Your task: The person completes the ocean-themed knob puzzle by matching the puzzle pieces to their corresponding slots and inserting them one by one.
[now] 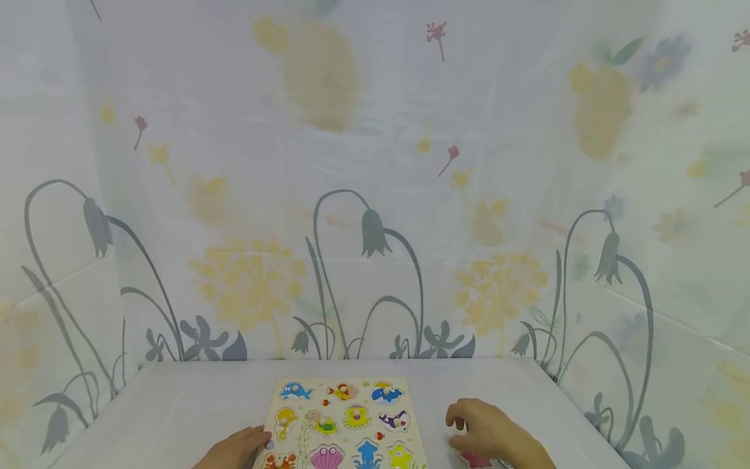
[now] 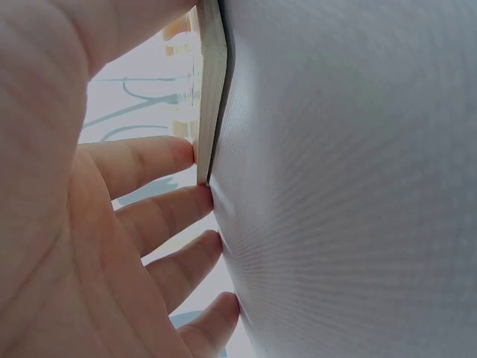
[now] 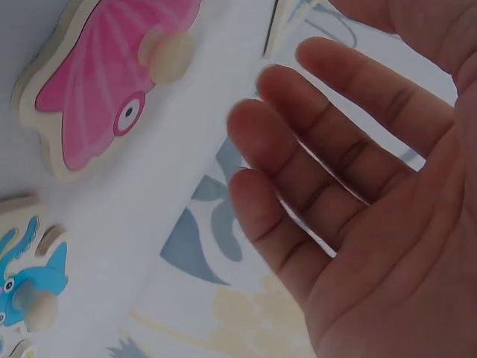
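Note:
On the white table lies a wooden peg puzzle board [image 1: 313, 383] with colourful sea animal pictures, several bearing round knobs. At the board's left side is my left hand [image 1: 234, 448], its fingers extended. In the left wrist view the index fingertip [image 2: 182, 153] is right at the board's edge [image 2: 212, 82], while the other fingertips reach the table. Right of the board, my right hand [image 1: 483, 426] hovers over a loose pink shell piece [image 3: 112, 82] with a wooden knob. Its fingers are loosely bent, with nothing between them.
A loose blue puzzle piece [image 3: 45, 276] with a knob lies near the pink shell in the right wrist view. A white curtain [image 1: 375, 163] printed with flowers hangs behind the table [image 1: 193, 391] and along both sides.

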A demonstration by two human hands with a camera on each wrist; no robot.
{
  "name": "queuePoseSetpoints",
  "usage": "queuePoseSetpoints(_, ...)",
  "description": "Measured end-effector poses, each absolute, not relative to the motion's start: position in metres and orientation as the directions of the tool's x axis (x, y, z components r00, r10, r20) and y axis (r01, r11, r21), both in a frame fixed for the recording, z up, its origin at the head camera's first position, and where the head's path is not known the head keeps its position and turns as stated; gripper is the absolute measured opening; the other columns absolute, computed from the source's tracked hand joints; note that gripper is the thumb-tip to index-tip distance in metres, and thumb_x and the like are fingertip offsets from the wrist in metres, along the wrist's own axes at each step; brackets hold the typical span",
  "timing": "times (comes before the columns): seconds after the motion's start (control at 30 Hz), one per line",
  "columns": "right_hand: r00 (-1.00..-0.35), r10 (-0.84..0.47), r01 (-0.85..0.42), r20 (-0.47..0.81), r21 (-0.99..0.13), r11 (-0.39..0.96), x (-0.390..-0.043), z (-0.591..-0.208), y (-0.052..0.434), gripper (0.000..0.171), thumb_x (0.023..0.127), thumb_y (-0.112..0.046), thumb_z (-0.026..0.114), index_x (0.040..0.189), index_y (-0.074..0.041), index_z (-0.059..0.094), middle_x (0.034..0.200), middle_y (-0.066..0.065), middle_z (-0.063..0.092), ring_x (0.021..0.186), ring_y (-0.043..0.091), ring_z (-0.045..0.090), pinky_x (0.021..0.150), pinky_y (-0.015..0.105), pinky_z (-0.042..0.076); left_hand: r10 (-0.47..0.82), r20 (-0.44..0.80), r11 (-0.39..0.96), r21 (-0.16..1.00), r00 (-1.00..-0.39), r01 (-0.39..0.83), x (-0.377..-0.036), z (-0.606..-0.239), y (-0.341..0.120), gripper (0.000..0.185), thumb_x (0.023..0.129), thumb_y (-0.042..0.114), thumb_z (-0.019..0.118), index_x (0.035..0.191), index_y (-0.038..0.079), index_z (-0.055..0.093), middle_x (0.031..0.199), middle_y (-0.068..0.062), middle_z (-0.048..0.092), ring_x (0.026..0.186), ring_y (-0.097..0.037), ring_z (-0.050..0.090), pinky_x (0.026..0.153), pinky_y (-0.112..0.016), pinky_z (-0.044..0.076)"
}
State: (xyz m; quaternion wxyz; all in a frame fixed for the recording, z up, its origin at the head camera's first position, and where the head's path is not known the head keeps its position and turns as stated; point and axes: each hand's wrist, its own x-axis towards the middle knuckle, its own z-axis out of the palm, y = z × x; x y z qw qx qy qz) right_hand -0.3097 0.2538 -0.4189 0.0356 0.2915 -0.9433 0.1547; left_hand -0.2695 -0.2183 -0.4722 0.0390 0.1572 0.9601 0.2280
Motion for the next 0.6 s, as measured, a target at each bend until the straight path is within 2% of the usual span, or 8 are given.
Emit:
queuePoseSetpoints(0.3,-0.854,-0.516,-0.503,0.063,-0.353,0.789,-0.308,-0.424,0.268,0.02,0.067,-0.02,0.075,0.085,-0.018,0.065,0.074,-0.012,0.051,0.066,0.005,0.045,0.057,0.027,0.042,0.324,0.001,0.851,0.437,-0.946,0.292,-0.269,-0.472,-0.22,0.084,0.07,0.061,0.072,0.126,0.001,0.056,0.129,-0.019,0.054,0.12,-0.049,0.046,0.093,-0.066,0.041)
queuePoseSetpoints(0.6,-0.831,-0.553,-0.529,0.055,-0.387,0.755,-0.31,-0.431,0.271,0.014,0.067,-0.013,0.072,0.077,-0.018,0.064,0.068,-0.014,0.049,0.061,0.002,0.044,0.053,0.023,0.04,0.33,-0.007,0.853,0.431,-0.944,0.295,-0.27,-0.473,-0.22,0.084,0.07,0.062,0.072,0.126,0.001,0.056,0.129,-0.019,0.054,0.12,-0.048,0.046,0.093,-0.066,0.042)
